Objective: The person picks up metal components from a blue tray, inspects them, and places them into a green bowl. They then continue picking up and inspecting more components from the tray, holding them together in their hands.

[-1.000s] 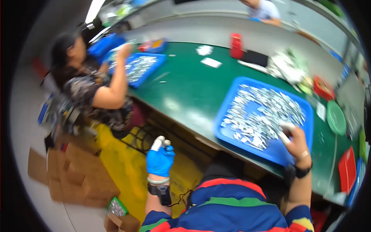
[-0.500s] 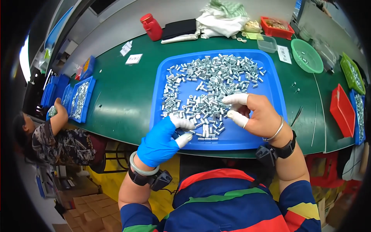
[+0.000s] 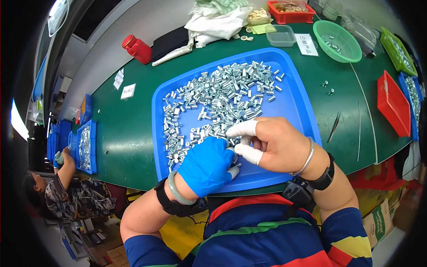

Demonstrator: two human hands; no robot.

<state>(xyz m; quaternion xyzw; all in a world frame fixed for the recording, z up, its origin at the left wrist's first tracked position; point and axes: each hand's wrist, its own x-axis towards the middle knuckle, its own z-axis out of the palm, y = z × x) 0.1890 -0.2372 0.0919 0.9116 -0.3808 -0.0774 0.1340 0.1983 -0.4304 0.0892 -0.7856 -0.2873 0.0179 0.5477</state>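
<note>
A blue tray [image 3: 291, 102] holds a spread of small silver cylindrical metal fasteners [image 3: 231, 82], which look like rivet nuts. Over its near part, my left hand [image 3: 207, 164], in a blue glove with white-covered fingertips, is curled with its knuckles up. Its back hides most of its fingers, and what they hold cannot be made out. Just to the right and touching distance away is my right hand [image 3: 278, 144], bare apart from white finger covers. Its thumb and forefinger stand apart above the fasteners, while the other fingers are bent under and partly hidden.
A green basket [image 3: 351, 42] with a few fasteners, a clear container [image 3: 280, 35] and a red bin [image 3: 393, 104] stand right. Tweezers [image 3: 334, 127] lie beside the tray. A red flask [image 3: 137, 49] and cloths [image 3: 218, 22] are behind. A co-worker [image 3: 75, 191] sits left.
My left hand has moved right and turned knuckles up, closing over the near fasteners. My right hand has come in beside it. The whole view has swung round.
</note>
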